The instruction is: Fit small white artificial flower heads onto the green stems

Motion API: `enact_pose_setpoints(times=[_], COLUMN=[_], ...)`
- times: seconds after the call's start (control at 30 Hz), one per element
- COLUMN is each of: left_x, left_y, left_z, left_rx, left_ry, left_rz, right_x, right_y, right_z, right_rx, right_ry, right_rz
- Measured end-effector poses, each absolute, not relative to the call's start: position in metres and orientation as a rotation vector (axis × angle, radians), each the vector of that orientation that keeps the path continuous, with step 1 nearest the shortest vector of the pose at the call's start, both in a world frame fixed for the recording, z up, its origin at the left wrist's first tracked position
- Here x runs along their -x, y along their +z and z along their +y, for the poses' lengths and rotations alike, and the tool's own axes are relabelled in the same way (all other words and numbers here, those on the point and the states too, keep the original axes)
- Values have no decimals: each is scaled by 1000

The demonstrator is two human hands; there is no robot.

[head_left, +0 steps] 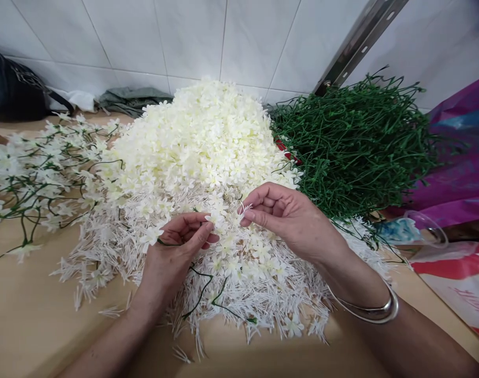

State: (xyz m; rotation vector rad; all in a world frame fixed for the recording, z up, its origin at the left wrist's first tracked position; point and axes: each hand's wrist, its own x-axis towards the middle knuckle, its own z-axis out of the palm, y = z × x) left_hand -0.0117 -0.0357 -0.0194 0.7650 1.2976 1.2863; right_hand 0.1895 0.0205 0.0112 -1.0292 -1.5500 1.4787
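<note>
My left hand (175,252) is closed in a pinch on a thin green wire stem (200,296) that carries small white fabric flowers and trails down toward me. My right hand (286,215), with silver bangles at the wrist, pinches a small white stamen piece (245,210) just right of the stem's tip. Both hands hover over a big heap of cream-white flower heads (200,142) and a spread of white stamen pieces (117,247) on the tan table.
Finished flower sprigs on green stems (38,178) lie at the left. A pile of bare green wire stems (357,142) sits at the right, beside purple plastic bags (463,163). A black bag (14,89) and white tiled wall stand behind.
</note>
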Motion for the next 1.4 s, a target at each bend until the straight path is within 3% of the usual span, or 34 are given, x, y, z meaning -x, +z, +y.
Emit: enact_pose_setpoints(times=[0.33,0.97,1.4], left_x=[13,10,8], left_y=[-17,-21,-25], left_z=[-37,-43,-41], left_rx=[-735,-702,-658], left_ry=[1374,1269,1306], left_rz=[1228,1151,1076], right_x=[-169,-160,-159], right_y=[-4,-9,-10], right_z=[6,-7,-10], right_rx=[894,688,655], right_ry=[1435,295,214], right_rz=[-1344,-1970,-2098])
